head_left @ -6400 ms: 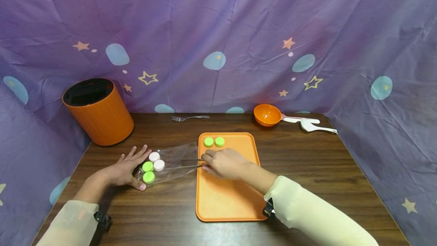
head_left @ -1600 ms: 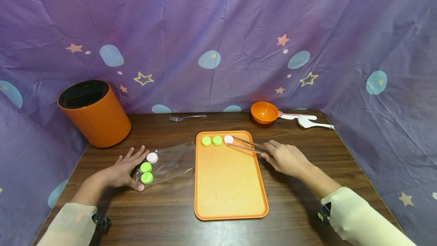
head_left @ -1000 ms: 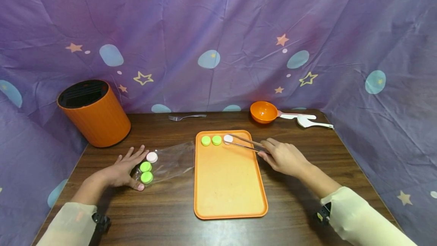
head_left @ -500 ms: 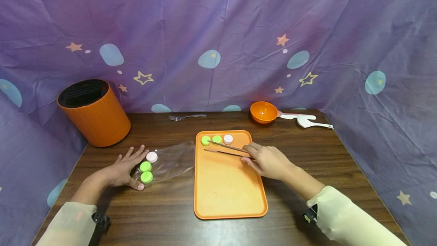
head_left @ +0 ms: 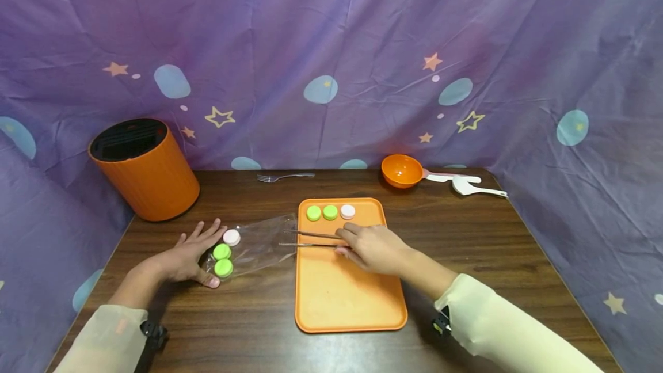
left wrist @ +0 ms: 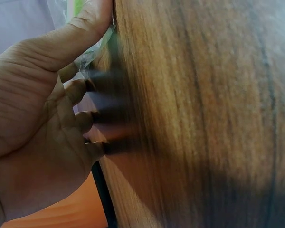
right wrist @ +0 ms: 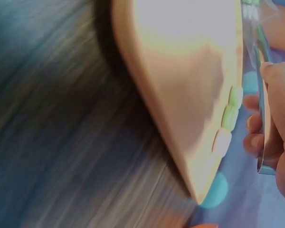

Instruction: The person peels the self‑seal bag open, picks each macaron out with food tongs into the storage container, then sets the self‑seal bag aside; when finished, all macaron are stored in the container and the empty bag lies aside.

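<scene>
Backdrop: purple star-print cloth behind a dark wooden counter (head_left: 476, 258).
Left hand (head_left: 187, 257): fingers straight, pressing the clear bag (head_left: 259, 243) flat; grip holds nothing.
Right hand (head_left: 374, 248): grip clamped on metal tweezers (head_left: 309, 239), tips apart at the bag's mouth.
Caps in bag (head_left: 224, 252): two green, one pink, near the left fingers.
Tray (head_left: 347, 298): three caps (head_left: 330, 212) along its far edge.
Advice: slide the tips in low and pinch one cap squarely across its rim.
</scene>
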`<state>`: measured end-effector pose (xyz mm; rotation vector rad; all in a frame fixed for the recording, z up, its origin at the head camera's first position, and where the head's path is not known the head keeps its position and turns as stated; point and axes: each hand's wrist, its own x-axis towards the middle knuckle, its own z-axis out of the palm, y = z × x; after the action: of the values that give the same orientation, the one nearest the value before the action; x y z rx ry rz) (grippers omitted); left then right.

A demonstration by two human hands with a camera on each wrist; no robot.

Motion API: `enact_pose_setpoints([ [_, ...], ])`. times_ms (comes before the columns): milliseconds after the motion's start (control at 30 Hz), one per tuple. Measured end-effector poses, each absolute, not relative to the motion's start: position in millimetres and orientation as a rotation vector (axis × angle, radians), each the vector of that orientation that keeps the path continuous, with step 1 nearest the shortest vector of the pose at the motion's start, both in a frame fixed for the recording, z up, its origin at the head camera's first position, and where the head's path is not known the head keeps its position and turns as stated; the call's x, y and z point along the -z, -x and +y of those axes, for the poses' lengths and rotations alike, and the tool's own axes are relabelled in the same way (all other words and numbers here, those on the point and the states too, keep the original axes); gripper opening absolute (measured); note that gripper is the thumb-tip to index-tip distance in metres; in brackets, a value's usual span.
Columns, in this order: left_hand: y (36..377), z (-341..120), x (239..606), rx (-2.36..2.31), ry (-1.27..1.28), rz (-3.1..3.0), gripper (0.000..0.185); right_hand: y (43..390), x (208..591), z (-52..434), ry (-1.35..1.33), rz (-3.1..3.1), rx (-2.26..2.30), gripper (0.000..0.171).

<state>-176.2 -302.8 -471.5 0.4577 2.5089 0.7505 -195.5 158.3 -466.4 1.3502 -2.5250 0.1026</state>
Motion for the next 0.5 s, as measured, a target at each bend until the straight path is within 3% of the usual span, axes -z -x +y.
enact_pose_setpoints([
  [500, 182.5, -308.7, 482.3, -0.766, -0.464, 2.506, 0.133, 204.9, 461.8, 119.4, -1.376, -2.610, -0.018, 0.030],
])
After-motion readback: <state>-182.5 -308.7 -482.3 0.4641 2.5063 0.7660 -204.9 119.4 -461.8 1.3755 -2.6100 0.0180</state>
